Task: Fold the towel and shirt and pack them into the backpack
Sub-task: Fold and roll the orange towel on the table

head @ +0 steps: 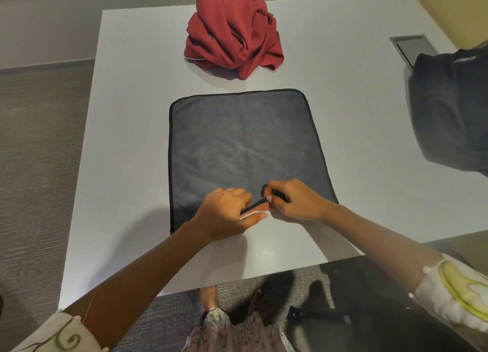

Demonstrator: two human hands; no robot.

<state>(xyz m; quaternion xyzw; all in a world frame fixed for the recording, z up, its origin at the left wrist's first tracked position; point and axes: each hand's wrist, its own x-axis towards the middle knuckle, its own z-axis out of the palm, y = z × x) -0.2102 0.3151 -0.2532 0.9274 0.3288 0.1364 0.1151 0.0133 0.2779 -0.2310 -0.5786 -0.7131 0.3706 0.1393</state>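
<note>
A dark grey towel [243, 140] with a black hem lies spread flat on the white table [132, 153]. My left hand [227, 214] and my right hand [293, 201] sit close together at the middle of the towel's near edge, both pinching that hem and lifting it slightly. A crumpled red shirt [233, 35] is heaped beyond the towel at the table's far side. The dark backpack [451, 109] lies at the right edge of the table, partly out of view.
A grey cable hatch [412, 45] is set into the table behind the backpack. Carpeted floor surrounds the table. Below the near table edge are my feet and a dark chair base [343, 312].
</note>
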